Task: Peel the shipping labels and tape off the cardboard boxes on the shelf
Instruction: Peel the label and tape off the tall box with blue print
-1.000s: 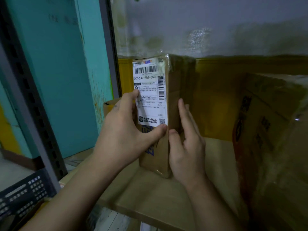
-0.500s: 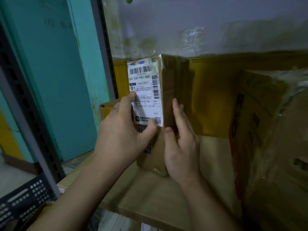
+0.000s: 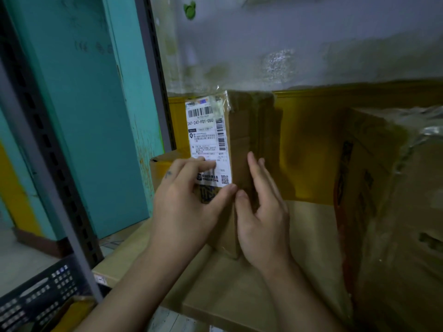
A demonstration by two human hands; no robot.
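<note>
Head view: left hand [image 3: 187, 207] spread on label [image 3: 207, 140] corner, right hand [image 3: 262, 226] flat against box [image 3: 241, 137] edge

1. The cardboard box [image 3: 242, 149] is seen as matt brown card.
2. The shipping label [image 3: 208, 140] is printed on smooth white paper.
3. Clear tape [image 3: 223, 101], glossy and wrinkled, is laid over the box's top edge.
4. The shelf board [image 3: 239, 283] is finished smooth and matt.
5. The upright [image 3: 48, 164] is made of grey painted metal.
6. The crate [image 3: 36, 295] is moulded in dark plastic.
7. The wall [image 3: 311, 44] is left rough and blotched.
</note>
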